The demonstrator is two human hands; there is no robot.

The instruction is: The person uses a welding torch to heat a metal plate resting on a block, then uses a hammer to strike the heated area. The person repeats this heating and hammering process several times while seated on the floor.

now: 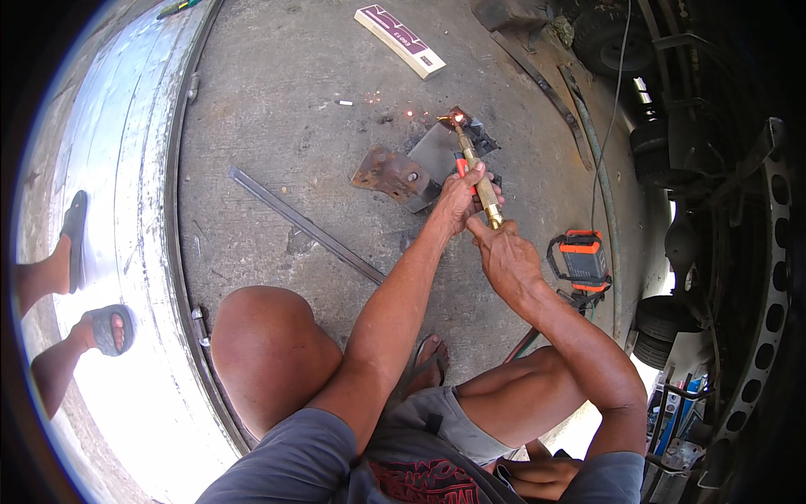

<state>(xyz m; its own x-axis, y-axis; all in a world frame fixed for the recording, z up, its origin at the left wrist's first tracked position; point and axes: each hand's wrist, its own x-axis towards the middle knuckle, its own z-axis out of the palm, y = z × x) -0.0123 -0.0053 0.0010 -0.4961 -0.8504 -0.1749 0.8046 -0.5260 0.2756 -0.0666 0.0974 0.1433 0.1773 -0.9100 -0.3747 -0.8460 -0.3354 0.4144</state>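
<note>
Concrete floor (277,126): left hand (458,200), right hand (509,254) gripping brass torch (486,196); rusty metal piece (454,113) glowing at tip (461,132); heating apparently under way, unfinished.

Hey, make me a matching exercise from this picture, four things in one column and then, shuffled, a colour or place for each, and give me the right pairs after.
Things:
1. Torch
2. Long box
3. Boxy device
4. Rusty metal piece

Colours and places:
A. Orange and dark, on the ground to the right of the hands
B. Brown, with a hole in it, left of the flame
C. Brass-coloured, with the left hand and right hand on it
D. Purple and whitish, near the top of the picture

Right pairs: 1-C, 2-D, 3-A, 4-B
</note>
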